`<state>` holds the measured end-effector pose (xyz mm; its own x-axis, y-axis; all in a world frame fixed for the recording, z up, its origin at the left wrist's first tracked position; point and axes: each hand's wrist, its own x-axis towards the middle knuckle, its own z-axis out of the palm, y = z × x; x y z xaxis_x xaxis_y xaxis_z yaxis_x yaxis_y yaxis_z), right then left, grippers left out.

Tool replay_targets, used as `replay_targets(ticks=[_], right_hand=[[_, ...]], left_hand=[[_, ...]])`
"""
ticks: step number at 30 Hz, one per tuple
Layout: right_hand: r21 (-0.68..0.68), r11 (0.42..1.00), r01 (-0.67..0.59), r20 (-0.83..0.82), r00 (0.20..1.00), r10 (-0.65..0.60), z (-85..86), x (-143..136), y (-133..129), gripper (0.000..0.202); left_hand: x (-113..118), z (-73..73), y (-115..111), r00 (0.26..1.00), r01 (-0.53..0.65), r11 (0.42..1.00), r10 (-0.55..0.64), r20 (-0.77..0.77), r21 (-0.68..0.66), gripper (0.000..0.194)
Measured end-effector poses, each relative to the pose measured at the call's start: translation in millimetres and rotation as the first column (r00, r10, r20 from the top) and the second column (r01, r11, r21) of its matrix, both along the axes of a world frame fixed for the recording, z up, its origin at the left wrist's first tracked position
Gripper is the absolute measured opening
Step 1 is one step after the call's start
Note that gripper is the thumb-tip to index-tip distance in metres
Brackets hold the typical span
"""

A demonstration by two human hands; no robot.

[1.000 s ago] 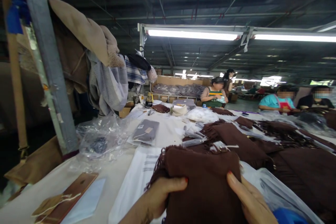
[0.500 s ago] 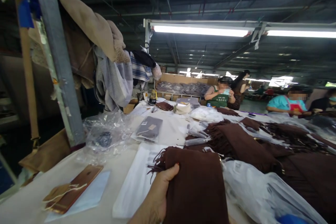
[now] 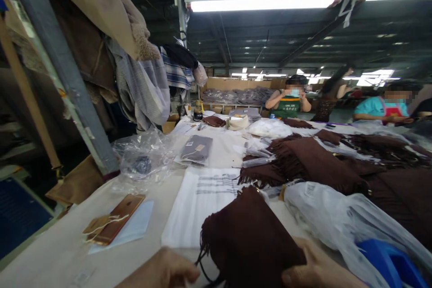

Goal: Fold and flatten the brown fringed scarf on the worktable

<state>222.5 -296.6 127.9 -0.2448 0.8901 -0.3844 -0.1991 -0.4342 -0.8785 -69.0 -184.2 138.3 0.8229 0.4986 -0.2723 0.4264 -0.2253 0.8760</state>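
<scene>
1. Since half a second ago, I have drawn the folded brown scarf (image 3: 251, 234) toward me, off the printed plastic bags (image 3: 205, 204).
2. My right hand (image 3: 317, 270) grips its near corner, thumb on top.
3. My left hand (image 3: 165, 272) has let go and curls loosely, holding nothing, on the counter (image 3: 60, 252).

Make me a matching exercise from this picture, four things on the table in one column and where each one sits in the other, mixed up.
Things:
1. folded brown scarf
2. phone
3. grey item in a clear bag
4. blue object

Places:
A. inside the big clear plastic bag at the near right
B. on a pale sheet near the left table edge
C. under the right hand, at the near edge
D. mid-table, beyond the printed white sheet

Pairs: 1-C, 2-B, 3-D, 4-A
</scene>
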Motion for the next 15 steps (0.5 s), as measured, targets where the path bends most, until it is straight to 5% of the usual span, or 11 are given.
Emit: replay_targets(ticks=[2, 4, 6, 7, 9, 11, 15], right_hand=[[-0.043, 0.995, -0.095, 0.018, 0.995, 0.096, 1.3, -8, 6, 0.053], [-0.056, 0.980, -0.192, 0.071, 0.978, 0.196, -1.5, -17, 14, 0.051], [-0.049, 0.957, -0.285, 0.147, 0.946, 0.289, -7.2, -26, 20, 0.047], [-0.050, 0.941, -0.334, 0.190, 0.922, 0.337, -10.5, -29, 21, 0.044], [-0.051, 0.913, -0.405, 0.279, 0.872, 0.402, -17.0, -34, 20, 0.037], [-0.044, 0.904, -0.425, 0.340, 0.845, 0.413, -21.0, -35, 14, 0.034], [-0.003, 0.934, -0.356, 0.382, 0.863, 0.330, -18.7, -28, -3, 0.031]], left_hand=[[15, 21.8, 5, 0.992, 0.092, 0.919, -0.119, 0.049, 0.383, 0.045], [41, 35.2, 13, 0.906, 0.357, 0.702, -0.422, -0.044, 0.616, 0.068], [66, 36.3, 21, 0.822, 0.481, 0.512, -0.545, -0.164, 0.712, 0.084], [76, 32.5, 24, 0.786, 0.550, 0.468, -0.570, -0.240, 0.692, 0.080], [88, 19.2, 26, 0.736, 0.663, 0.502, -0.573, -0.360, 0.555, 0.053], [91, 4.9, 23, 0.719, 0.692, 0.623, -0.551, -0.424, 0.365, 0.030], [83, -4.7, 21, 0.765, 0.605, 0.749, -0.452, -0.459, 0.271, 0.029]])
